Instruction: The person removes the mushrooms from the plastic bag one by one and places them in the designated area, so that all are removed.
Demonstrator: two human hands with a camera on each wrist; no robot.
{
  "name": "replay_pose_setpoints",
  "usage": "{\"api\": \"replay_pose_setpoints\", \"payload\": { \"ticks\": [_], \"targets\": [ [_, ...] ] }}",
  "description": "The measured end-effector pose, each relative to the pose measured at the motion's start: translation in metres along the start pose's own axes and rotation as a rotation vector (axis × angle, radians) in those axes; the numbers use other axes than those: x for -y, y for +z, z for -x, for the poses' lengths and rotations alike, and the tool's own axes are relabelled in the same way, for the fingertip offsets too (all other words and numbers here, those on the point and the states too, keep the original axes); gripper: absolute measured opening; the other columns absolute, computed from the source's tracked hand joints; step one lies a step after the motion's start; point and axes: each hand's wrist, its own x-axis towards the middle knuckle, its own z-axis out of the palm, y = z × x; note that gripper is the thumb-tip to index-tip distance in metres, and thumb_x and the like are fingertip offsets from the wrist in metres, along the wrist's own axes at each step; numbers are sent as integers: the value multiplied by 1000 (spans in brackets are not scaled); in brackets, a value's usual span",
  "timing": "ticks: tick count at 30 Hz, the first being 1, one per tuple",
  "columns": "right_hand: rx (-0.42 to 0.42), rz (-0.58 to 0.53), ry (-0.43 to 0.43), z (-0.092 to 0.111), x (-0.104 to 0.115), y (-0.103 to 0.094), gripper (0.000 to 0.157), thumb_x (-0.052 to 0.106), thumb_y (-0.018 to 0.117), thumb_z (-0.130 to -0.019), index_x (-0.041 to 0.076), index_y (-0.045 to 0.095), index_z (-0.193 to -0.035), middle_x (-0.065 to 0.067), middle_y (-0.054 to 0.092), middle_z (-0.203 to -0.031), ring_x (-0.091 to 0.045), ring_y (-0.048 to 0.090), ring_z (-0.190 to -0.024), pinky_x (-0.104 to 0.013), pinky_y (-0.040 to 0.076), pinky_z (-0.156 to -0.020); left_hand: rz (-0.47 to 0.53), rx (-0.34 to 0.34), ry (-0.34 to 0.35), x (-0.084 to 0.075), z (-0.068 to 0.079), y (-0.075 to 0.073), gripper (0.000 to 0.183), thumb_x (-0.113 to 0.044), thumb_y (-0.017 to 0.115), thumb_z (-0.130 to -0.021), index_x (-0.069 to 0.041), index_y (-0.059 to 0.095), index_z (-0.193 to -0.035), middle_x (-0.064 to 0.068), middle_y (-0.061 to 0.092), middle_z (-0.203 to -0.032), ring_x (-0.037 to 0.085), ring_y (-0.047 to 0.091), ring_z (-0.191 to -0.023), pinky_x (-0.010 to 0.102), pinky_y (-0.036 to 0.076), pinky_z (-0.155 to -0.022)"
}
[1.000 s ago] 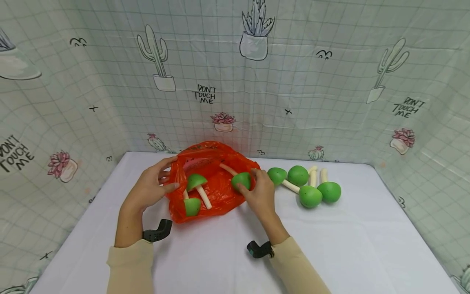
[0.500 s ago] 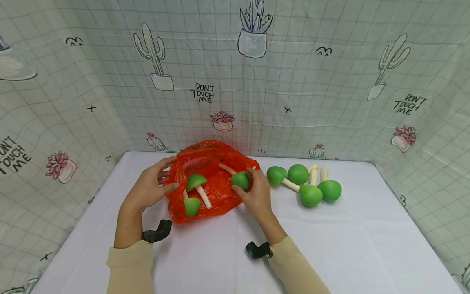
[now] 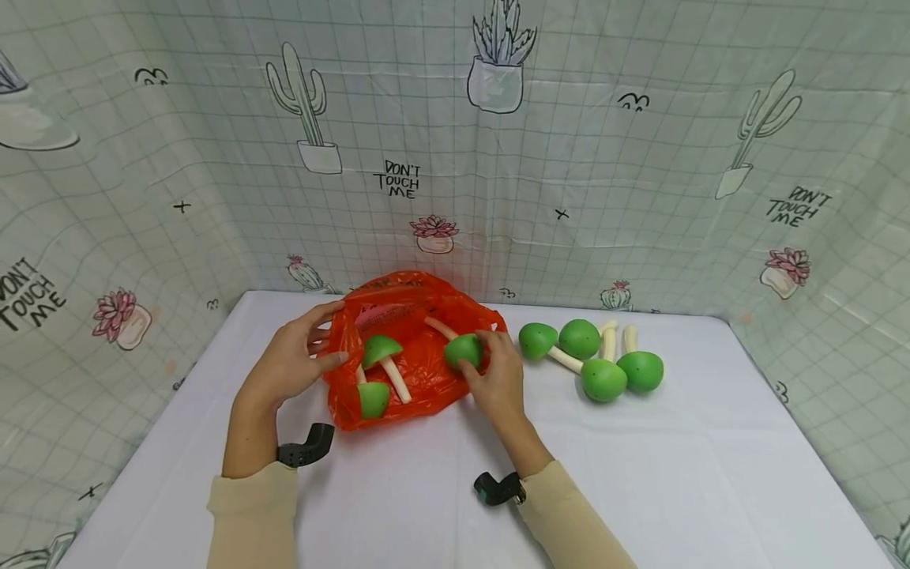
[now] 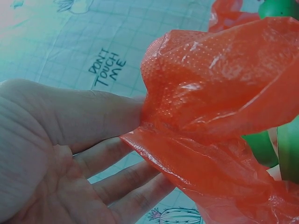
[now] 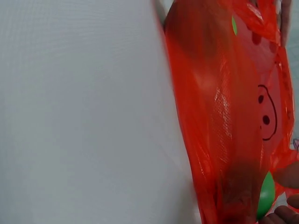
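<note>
A red plastic bag (image 3: 434,391) lies with its mouth facing me at the back of the table. My left hand (image 3: 287,359) pinches its left edge between thumb and index finger; the other fingers spread behind the plastic (image 4: 224,79) in the left wrist view. At the bag's right side my right hand (image 3: 500,381) grips the green cap of a toy mushroom (image 3: 462,352), whose pale stem points back into the bag. Two more green-capped mushrooms, one upper mushroom (image 3: 382,348) and one lower mushroom (image 3: 373,400), lie inside on the left. The right wrist view shows fingers (image 5: 286,176) beside a green cap (image 5: 266,196).
Right of the bag, several more green-capped mushrooms (image 3: 603,381) lie close together on the white tablecloth (image 3: 682,458). A printed grid cloth (image 3: 455,158) rises behind the table and along both sides. Each wrist wears a black camera mount (image 3: 307,446).
My right hand has shifted slightly left with the mushroom in its fingers. The left hand stays at the bag's edge, and the other mushrooms lie as before.
</note>
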Motion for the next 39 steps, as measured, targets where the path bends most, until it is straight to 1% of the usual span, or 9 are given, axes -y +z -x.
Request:
{"api": "replay_pose_setpoints", "payload": {
  "ticks": [4,10,18,26,29,31,39],
  "targets": [
    [0,11,16,0,-1,1,40,-7,81,-83,-6,70,-121,-21,68,-116,-40,66,-110,-53,56,-98,-5,-2,-1,0,0,0,76,1,72,-96,-4,37,-162,25,45,-158,49,55,-133,58,51,-107],
    [6,8,48,2,-1,3,39,-9,84,-80,-6,72,-116,-21,67,-115,-40,66,-108,-52,57,-97,-12,-8,-16,-1,-1,1,75,1,72,-95,-4,37,-162,24,45,-159,49,54,-134,58,51,-106],
    [22,44,65,4,-2,5,44,-5,89,-77,-6,72,-118,-19,67,-116,-38,65,-107,-50,57,-97,-11,-3,-17,-1,-2,1,76,0,72,-95,-4,37,-162,25,45,-158,48,54,-134,57,52,-105],
    [74,90,79,2,-1,5,53,-1,91,-76,-8,70,-125,-22,69,-125,-42,63,-118,-54,51,-106,-3,-1,-22,-2,-2,1,75,1,72,-96,-4,37,-162,25,44,-159,48,54,-135,56,53,-104],
    [88,91,70,3,-3,5,55,1,92,-76,-6,70,-125,-21,69,-126,-42,61,-120,-55,48,-110,-8,0,-20,-2,-2,1,75,0,72,-96,-4,37,-162,25,45,-159,48,54,-135,56,52,-105],
    [96,85,64,3,-4,5,56,1,92,-75,-5,69,-126,-21,69,-126,-41,62,-120,-55,48,-110,-13,2,-16,-2,-2,1,75,0,72,-96,-4,37,-162,24,45,-159,48,54,-135,57,52,-106],
    [104,53,59,4,-7,7,58,-2,91,-76,-2,68,-130,-19,69,-128,-40,64,-120,-53,51,-107,-4,5,-3,-1,-1,0,75,1,71,-96,-4,36,-162,25,44,-159,48,54,-135,57,51,-106]
  ]
}}
